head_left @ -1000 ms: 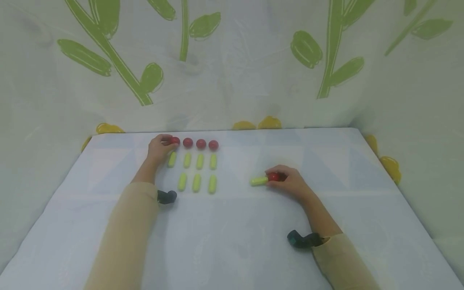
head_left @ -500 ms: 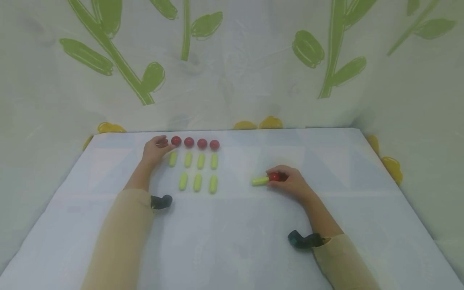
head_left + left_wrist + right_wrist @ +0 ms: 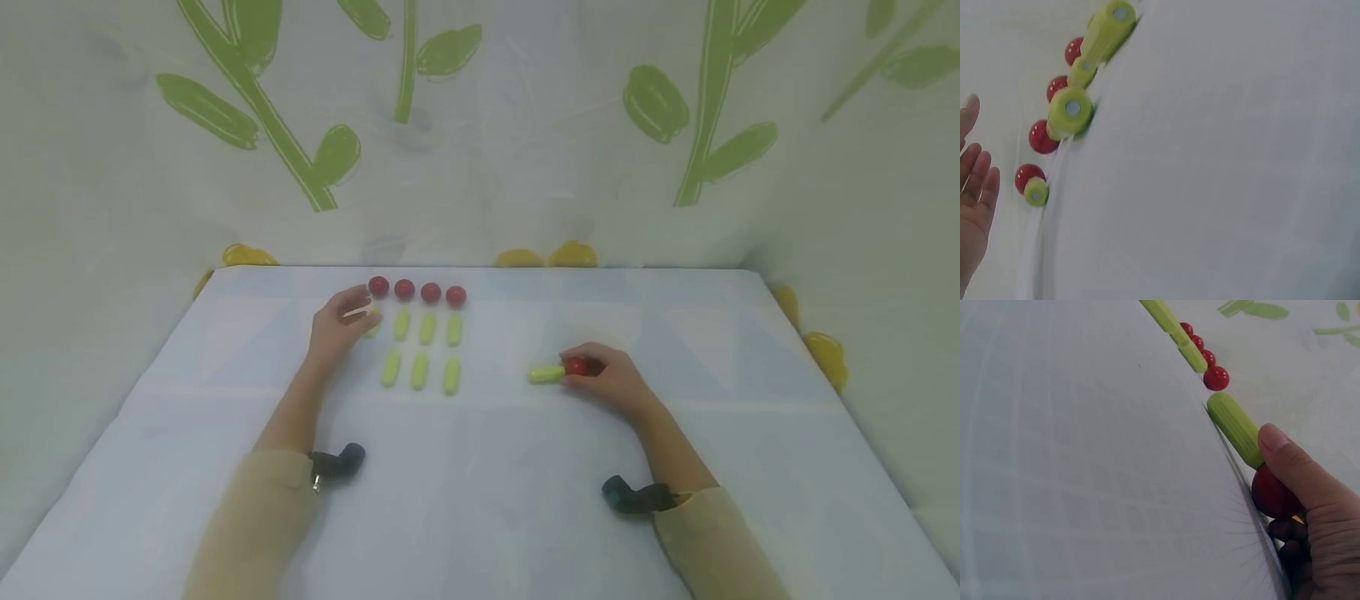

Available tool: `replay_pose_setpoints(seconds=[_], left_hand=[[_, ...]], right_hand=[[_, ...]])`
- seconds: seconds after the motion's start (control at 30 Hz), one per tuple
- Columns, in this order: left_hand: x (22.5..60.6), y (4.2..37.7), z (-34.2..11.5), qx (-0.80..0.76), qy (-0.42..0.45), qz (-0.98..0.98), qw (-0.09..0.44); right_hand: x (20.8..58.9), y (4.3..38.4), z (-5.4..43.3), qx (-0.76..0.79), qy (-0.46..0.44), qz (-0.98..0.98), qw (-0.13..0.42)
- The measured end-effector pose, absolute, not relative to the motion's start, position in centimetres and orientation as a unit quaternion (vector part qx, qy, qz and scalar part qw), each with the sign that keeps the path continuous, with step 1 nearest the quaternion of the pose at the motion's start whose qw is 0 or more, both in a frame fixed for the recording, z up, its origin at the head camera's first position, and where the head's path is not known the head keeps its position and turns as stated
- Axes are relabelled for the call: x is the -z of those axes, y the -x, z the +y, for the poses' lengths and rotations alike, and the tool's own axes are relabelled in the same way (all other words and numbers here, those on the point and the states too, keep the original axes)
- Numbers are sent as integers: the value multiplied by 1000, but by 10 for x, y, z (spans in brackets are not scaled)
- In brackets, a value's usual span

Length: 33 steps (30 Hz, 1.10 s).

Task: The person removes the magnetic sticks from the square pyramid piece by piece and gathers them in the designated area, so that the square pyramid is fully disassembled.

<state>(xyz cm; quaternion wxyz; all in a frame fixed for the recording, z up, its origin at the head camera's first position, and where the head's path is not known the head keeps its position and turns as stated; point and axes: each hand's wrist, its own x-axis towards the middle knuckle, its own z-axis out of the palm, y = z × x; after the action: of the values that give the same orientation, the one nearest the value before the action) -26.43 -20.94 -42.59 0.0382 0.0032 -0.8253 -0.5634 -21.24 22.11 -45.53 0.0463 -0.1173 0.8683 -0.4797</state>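
My left hand [image 3: 341, 329] hovers by the left end of the rows, thumb apart from fingers and partly in front of a light green rod [image 3: 372, 323]. In the left wrist view its fingers hold nothing. Several glossy red balls [image 3: 405, 289] form the back row, with two rows of green rods [image 3: 420, 371] in front. These rods have grey discs on their ends. To the right, my right hand [image 3: 611, 377] grips a red ball [image 3: 1274, 491] between thumb and fingers. A green rod [image 3: 1235, 430] lies end-on against that ball, pointing left.
The pieces lie on a white table [image 3: 480, 483] with faint pale triangles. Behind it stands a pale wall covering [image 3: 525, 150] printed with green leaves. Dark wrist devices [image 3: 637, 497] sit at both cuffs.
My left hand let go of the leftmost red ball and drew back toward me, down to the nearest rod. The right hand keeps its grip in place. The view shifted slightly.
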Motion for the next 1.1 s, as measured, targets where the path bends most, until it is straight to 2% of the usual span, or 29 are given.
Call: replay_pose_setpoints(seconds=[0.33, 0.53, 1.1], left_hand=[[417, 243, -167, 576, 98, -807, 86], [422, 239, -138, 617, 131, -772, 82], [432, 233, -44, 577, 207, -788, -46]], right_hand=[[457, 213, 224, 474, 123, 871, 40], [456, 213, 225, 481, 135, 866, 29], [455, 217, 223, 478, 127, 869, 34]])
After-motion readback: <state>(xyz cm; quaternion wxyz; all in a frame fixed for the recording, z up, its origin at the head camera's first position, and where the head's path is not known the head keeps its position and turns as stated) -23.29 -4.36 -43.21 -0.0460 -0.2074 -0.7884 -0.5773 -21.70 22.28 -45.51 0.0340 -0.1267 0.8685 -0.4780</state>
